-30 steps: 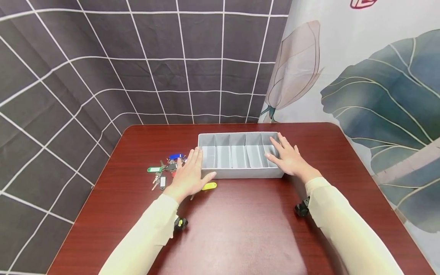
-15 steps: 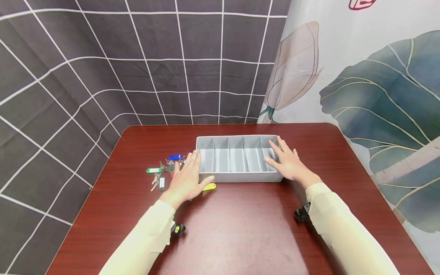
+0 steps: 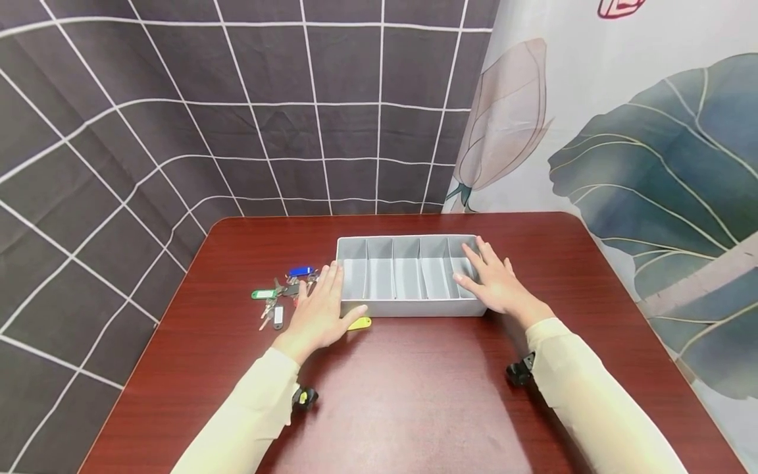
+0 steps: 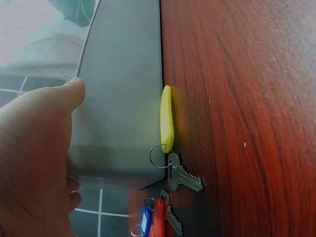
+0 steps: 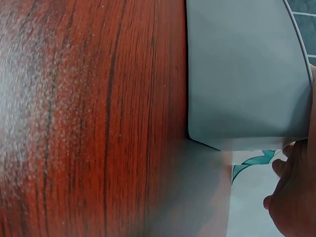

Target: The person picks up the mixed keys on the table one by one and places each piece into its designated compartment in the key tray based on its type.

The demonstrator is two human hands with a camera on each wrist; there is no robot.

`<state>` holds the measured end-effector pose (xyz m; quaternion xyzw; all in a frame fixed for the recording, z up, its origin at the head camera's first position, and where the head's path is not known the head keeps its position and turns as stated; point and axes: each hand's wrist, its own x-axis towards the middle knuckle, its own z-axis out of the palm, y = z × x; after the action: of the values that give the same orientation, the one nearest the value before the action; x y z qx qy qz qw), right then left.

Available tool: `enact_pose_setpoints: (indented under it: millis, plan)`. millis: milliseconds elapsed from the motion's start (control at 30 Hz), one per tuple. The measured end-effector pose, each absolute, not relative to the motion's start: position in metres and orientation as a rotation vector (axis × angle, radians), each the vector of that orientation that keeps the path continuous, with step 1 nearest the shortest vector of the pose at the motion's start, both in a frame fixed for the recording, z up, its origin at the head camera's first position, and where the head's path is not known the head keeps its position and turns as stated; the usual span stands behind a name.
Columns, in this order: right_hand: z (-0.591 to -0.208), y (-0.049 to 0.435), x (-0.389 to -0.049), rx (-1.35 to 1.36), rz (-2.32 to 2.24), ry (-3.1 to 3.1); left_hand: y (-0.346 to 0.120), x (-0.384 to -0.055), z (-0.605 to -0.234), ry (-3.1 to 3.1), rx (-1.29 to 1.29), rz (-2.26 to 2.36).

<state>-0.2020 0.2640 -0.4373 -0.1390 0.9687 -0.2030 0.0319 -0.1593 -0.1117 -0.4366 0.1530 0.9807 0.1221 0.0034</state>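
Observation:
A long grey tray (image 3: 414,308), split into several compartments by thin dividers, lies crosswise between my hands. My left hand (image 3: 316,316) lies along its left end with straight fingers, the thumb at the front rim. At the opposite end, my right hand (image 3: 497,283) has its fingers spread over the corner and side rim. By the tray's front left corner, partly under the left thumb in the head view, is a yellow key tag (image 3: 360,323). In the left wrist view a ring joins this tag to a key (image 4: 185,177). The compartments hold nothing visible.
Left of the tray lies a small heap of tagged keys: a blue tag (image 3: 301,271), a green tag (image 3: 264,294) and a grey tag (image 3: 278,317) show. A red tag (image 4: 158,217) is near the tray's corner. The reddish-brown table (image 3: 414,388) backs onto a dark gridded curtain (image 3: 349,131).
The tray has slid slightly toward me, with both hands keeping to its ends. Its front now sits closer to the yellow tag. The key heap looks unmoved.

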Motion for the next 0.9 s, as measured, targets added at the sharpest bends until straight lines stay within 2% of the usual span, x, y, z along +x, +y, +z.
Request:
enact_pose_setpoints:
  millis: [733,900]
  plan:
    - [-0.421,0.263,-0.194,-0.648,-0.473,3.060,-0.121,-0.160,-0.433,3.068,0.559,0.371]
    - [-0.426,0.262,-0.185,-0.620,-0.426,3.068,-0.132,-0.157,-0.429,3.093,0.572,0.389]
